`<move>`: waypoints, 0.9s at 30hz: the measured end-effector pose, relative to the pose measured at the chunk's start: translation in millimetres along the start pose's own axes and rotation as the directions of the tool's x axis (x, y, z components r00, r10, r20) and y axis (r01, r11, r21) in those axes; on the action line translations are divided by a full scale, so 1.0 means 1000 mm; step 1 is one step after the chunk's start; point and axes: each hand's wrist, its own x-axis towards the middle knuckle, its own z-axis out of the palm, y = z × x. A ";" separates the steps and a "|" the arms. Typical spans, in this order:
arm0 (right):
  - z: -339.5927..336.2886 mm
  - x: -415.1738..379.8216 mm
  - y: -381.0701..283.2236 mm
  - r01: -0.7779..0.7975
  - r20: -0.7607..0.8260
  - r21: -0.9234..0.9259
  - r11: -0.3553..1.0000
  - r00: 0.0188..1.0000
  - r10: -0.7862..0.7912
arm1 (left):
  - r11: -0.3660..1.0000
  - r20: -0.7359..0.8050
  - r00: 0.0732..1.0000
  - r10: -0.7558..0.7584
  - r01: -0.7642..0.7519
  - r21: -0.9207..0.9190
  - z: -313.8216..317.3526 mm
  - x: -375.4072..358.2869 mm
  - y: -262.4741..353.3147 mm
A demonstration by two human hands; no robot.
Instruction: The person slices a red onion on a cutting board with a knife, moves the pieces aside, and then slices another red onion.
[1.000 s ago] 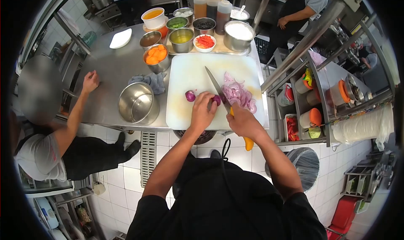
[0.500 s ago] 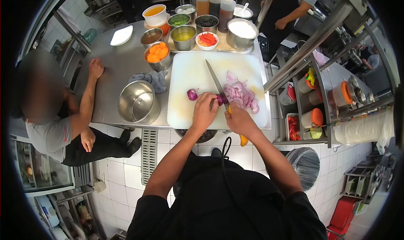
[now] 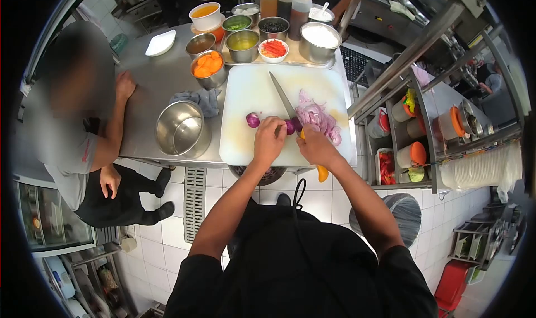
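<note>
My right hand [image 3: 316, 147] is closed around the yellow handle of a long kitchen knife [image 3: 283, 96], whose blade points away across the white cutting board [image 3: 245, 86]. Beside the blade, the fingers of my left hand [image 3: 269, 139] are bent around a red onion piece [image 3: 290, 128], partly hidden by them. Sliced onion [image 3: 312, 115] lies heaped just right of the knife. Another purple onion piece [image 3: 253, 120] rests on the board, to the left of my left hand.
A steel bowl [image 3: 183, 129] and a grey cloth [image 3: 202, 101] are left of the board. Behind it stand a bowl of carrot slices [image 3: 207, 67], several other containers and sauce bottles [image 3: 300, 18]. A person [image 3: 84, 145] leans at the table's left. Shelving [image 3: 399, 142] is on the right.
The person at the left has shifted nearer the table, while the one at the back right has mostly left view. My hands stay at the onion; the left fingers have drawn slightly leftward.
</note>
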 end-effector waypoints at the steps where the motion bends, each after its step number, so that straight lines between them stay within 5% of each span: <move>1: -0.016 -0.005 -0.015 -0.080 0.063 0.041 0.996 0.995 0.077 | 1.000 -0.010 1.000 0.011 -0.011 -0.010 0.001 0.000 -0.003; 5: -0.037 -0.026 -0.047 -0.215 0.163 0.071 0.974 0.966 0.201 | 1.000 0.007 1.000 -0.004 0.004 -0.002 -0.002 -0.002 -0.001; 8: 0.017 -0.012 0.000 0.070 -0.081 -0.091 0.993 0.994 -0.078 | 1.000 -0.004 1.000 -0.028 0.028 -0.012 -0.002 -0.003 -0.001; 14: -0.030 -0.017 -0.033 -0.114 0.121 0.012 0.993 0.986 0.111 | 0.995 0.022 0.996 -0.087 0.088 -0.043 -0.004 -0.004 0.002; 17: 0.009 -0.009 -0.005 0.069 -0.034 -0.066 0.995 0.997 -0.072 | 0.990 0.036 0.991 -0.126 0.128 -0.054 -0.004 -0.002 0.004; 20: 0.008 -0.001 -0.004 0.008 -0.010 -0.096 0.995 1.000 -0.009 | 0.998 -0.008 0.998 -0.062 0.063 0.004 -0.003 -0.004 0.002; 23: -0.046 -0.016 -0.058 -0.272 0.231 0.123 0.954 0.943 0.239 | 0.999 -0.019 0.999 -0.034 0.034 0.002 -0.003 -0.005 0.001; 27: -0.002 -0.009 -0.017 -0.021 0.042 -0.043 0.999 0.999 0.023 | 0.998 -0.006 0.998 -0.061 0.061 -0.004 -0.004 -0.004 0.003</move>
